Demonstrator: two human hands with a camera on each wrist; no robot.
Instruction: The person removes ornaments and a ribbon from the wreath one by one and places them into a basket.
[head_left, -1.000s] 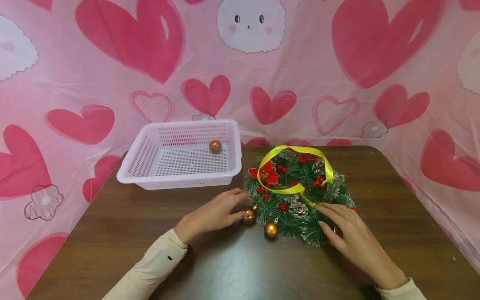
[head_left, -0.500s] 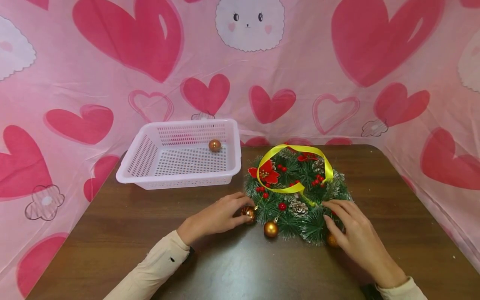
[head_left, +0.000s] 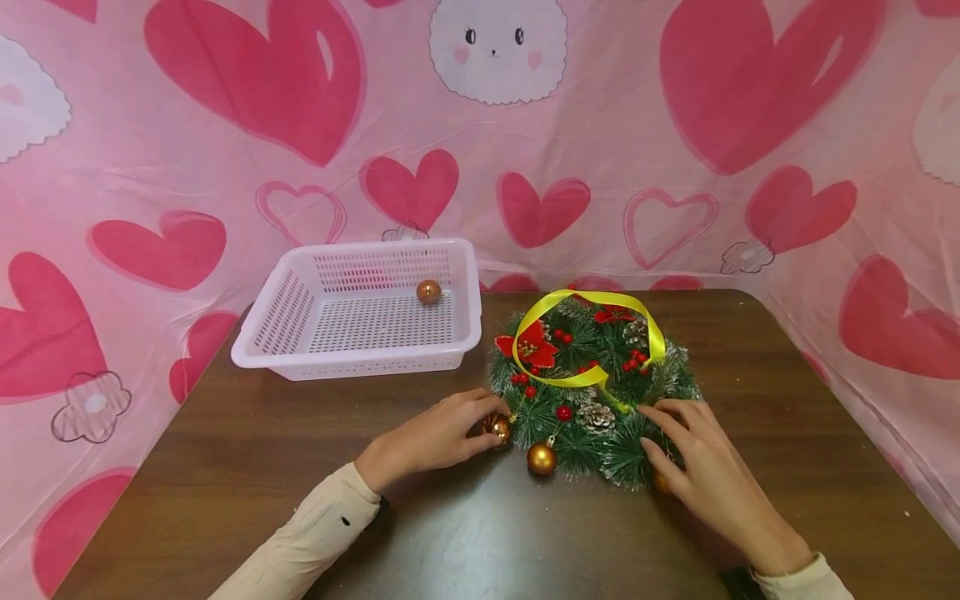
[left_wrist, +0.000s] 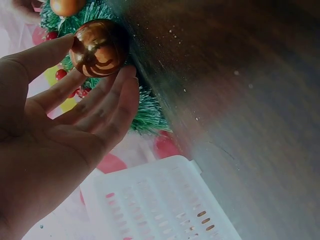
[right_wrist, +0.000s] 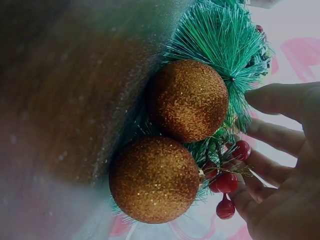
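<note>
Two hands are in the lower half of the head view, one on each side of a round wreath [head_left: 592,342] right of the middle. One shiny ball [left_wrist: 99,48] sits just past the tips of the left hand [head_left: 438,433], on its right side in the head view, by the wreath's left edge. That hand is much nearer to it. The ball is round, so it has no long way. The left thumb and fingers pinch it.

The right hand [head_left: 708,475] has its fingers loose and spread by the wreath's lower right edge, holding nothing.

I count five balls: the shiny ball, one gold ball [head_left: 542,459] at the wreath's bottom, two glitter balls [right_wrist: 189,100] by the right hand, and one copper ball [head_left: 428,292] inside one white basket [head_left: 367,365], left of center. One yellow ribbon [head_left: 657,342] loops over the wreath.
</note>
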